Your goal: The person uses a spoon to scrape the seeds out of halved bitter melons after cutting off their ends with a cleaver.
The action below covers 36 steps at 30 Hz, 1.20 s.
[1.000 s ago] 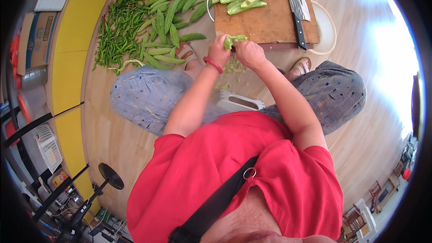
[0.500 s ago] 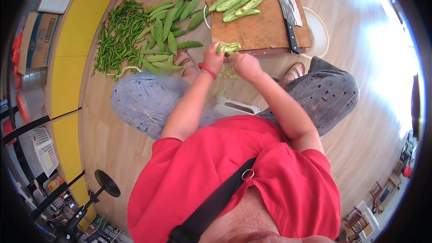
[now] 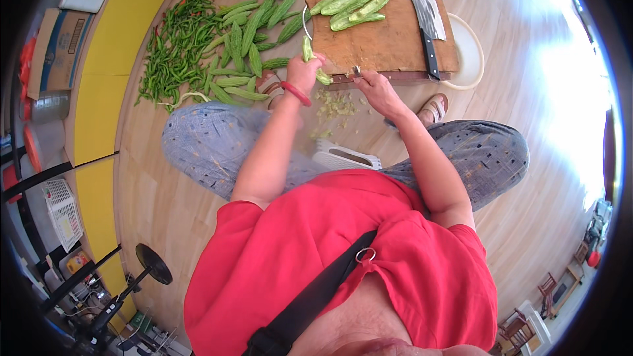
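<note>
Bitter gourd half (image 3: 308,53): green, long, held in the left hand (image 3: 304,74), whose fingers are curled around its lower part; it stands tilted just off the near left corner of the cutting board (image 3: 382,46). A second green piece shows below the same hand.

Right hand (image 3: 374,86): closed around a small metal tool (image 3: 357,71), of which only the tip shows; what kind of tool cannot be told. It sits at the near edge of the board, near the left hand but apart from it.

Red band (image 3: 296,93): worn on the left wrist.

Scraps (image 3: 335,102): pale green bits scattered on the wooden floor (image 3: 541,92) below both hands, between the person's knees.

Cutting board: brown wood, lying on the floor. On its far part, a group of halved gourds (image 3: 353,3); on its right part, a cleaver (image 3: 428,26) with a dark handle.

White plate (image 3: 465,53): partly under the board's right edge.

Whole gourds (image 3: 250,46): a loose heap on the floor left of the board.

Green chillies (image 3: 173,46): a spread pile further left, beside the gourds.

White stool (image 3: 346,156): under the seated person, partly visible between the legs.

Sandal (image 3: 433,109): on the right foot, near the board.
</note>
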Tool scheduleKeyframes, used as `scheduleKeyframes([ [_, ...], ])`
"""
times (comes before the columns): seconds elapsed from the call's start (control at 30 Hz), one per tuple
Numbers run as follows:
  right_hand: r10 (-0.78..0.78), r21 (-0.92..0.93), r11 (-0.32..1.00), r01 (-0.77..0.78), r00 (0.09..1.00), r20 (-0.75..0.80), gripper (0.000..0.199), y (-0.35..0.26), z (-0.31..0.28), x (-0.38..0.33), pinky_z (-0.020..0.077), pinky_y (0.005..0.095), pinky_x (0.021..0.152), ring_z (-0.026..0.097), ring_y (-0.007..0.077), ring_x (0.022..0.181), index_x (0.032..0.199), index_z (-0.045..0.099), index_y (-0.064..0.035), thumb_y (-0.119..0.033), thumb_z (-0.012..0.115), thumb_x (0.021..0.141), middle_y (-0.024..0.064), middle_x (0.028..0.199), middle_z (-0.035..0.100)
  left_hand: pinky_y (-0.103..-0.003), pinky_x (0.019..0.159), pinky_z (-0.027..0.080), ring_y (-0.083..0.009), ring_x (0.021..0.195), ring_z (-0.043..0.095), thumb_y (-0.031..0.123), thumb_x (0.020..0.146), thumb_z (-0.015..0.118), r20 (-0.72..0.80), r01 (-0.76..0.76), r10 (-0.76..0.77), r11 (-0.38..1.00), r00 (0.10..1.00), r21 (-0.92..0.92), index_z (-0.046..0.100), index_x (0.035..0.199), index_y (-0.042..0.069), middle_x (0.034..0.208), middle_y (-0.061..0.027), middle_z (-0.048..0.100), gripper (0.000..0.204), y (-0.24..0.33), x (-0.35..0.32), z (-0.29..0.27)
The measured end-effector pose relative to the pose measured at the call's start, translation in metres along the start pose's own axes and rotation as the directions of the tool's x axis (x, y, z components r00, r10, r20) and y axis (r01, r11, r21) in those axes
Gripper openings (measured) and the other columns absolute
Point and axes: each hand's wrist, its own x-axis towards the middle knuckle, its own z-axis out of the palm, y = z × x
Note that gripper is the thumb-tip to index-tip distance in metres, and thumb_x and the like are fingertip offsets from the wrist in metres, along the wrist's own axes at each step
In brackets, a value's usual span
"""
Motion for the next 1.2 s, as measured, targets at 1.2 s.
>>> scheduleKeyframes([
  [1.2,0.203,0.94,-0.006,-0.342,0.92,0.336,0.011,-0.006,0.033,0.021,0.0502,0.0263,0.065,0.058,0.0168,0.075,0.095,0.052,0.001,-0.006,0.049,0.086,0.0083,0.083,0.058,-0.028,0.037,0.04,-0.0146,0.052,0.055,-0.002,0.071,0.062,0.17,0.503,-0.536,0.84,0.827,0.204,0.051,0.082,0.003,0.069,-0.0074,0.059,0.016,0.026,-0.089,0.01],
])
